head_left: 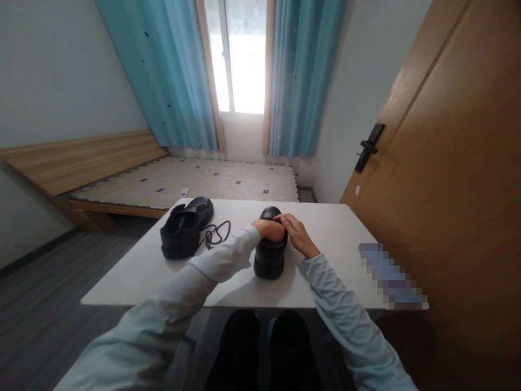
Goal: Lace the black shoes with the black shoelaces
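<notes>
A black shoe stands on the white table right in front of me, its heel end towards me. My left hand reaches into the shoe's opening from the left, and its fingers are hidden inside. On the shoe's right side, my right hand has its fingers drawn together at the upper edge, holding the shoe there. A second black shoe rests at the table's left, apart from both hands. Beside it, a loose black shoelace lies in loops on the tabletop.
The white table spans the space before me. A blurred flat item lies along its right edge. Beyond are a bed and blue curtains at a window. A wooden door stands close on the right.
</notes>
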`<state>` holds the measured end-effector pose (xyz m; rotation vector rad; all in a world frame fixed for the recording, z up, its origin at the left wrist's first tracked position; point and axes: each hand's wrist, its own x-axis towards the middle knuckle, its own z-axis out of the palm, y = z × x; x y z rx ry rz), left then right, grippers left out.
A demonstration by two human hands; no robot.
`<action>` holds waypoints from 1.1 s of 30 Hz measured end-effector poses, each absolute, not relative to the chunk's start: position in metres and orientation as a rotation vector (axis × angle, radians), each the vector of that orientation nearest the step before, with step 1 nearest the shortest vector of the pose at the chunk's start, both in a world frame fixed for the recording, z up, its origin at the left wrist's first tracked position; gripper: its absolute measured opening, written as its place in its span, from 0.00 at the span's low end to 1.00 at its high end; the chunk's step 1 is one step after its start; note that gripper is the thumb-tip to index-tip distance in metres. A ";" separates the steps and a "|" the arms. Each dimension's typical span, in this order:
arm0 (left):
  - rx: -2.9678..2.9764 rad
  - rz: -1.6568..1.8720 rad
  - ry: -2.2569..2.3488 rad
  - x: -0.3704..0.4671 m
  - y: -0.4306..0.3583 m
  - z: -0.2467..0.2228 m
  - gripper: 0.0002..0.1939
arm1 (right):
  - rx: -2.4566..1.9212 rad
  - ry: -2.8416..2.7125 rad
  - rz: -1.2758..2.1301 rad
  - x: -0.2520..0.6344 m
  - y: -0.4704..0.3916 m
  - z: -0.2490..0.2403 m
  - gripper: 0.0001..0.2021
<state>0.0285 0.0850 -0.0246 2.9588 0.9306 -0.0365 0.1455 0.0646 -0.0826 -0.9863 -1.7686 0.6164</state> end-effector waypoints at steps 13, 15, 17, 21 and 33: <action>3.083 -0.565 0.741 -0.012 0.031 0.037 0.08 | -1.028 -1.764 0.632 0.144 0.060 -0.079 0.17; 3.158 -0.552 0.679 -0.008 0.030 0.028 0.07 | -1.026 -1.768 0.629 0.144 0.060 -0.079 0.17; 3.200 -0.565 0.652 -0.006 0.031 0.019 0.09 | -1.023 -1.771 0.631 0.144 0.060 -0.079 0.17; 3.172 -0.584 0.679 -0.002 0.033 0.007 0.12 | -1.017 -1.775 0.631 0.144 0.060 -0.079 0.17; 2.976 -0.435 0.678 -0.001 0.051 0.006 0.06 | -1.023 -1.781 0.619 0.145 0.060 -0.079 0.17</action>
